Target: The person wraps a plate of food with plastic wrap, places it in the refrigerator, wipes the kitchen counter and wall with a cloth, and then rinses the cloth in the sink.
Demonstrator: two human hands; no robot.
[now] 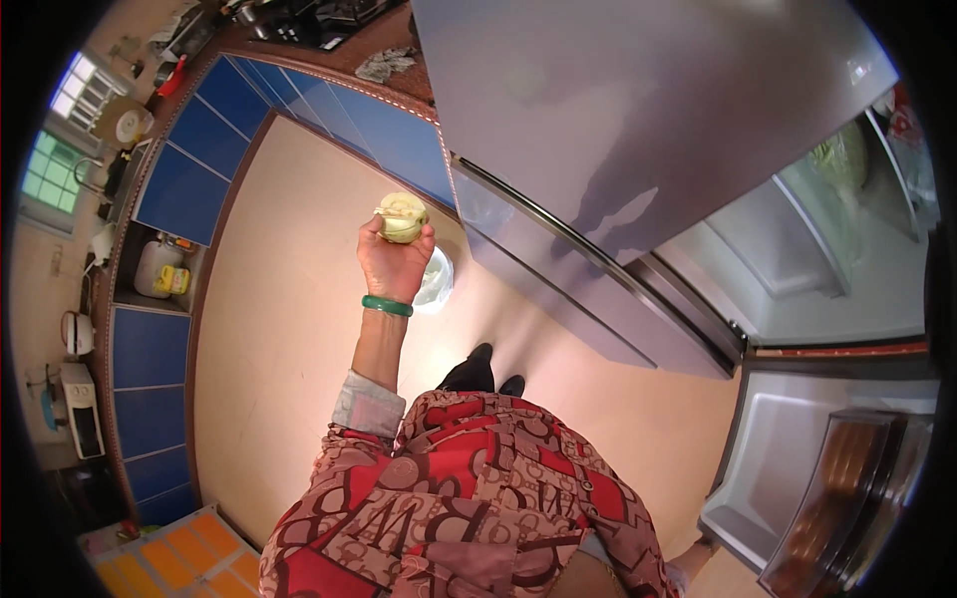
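Observation:
My left hand (398, 258) is raised over the floor, thumb and fingers closed around a pale yellow-green cut piece of fruit or vegetable (402, 218). A green bangle (387, 305) circles that wrist. Beyond the wrist, a bin lined with a whitish plastic bag (439, 280) stands on the floor, partly hidden by the hand. At the lower right, only a bit of my right hand (692, 559) shows by the edge of an open refrigerator door (759, 433). Its fingers are hidden, so its grip cannot be made out.
The grey refrigerator front (523, 112) rises ahead. Its open compartment (748, 261) holds bagged green produce (841, 161). Blue cabinets (153, 347) line the left under a counter with appliances. A yellow jug (173, 280) sits in an open niche. An orange-patterned surface (183, 553) lies lower left.

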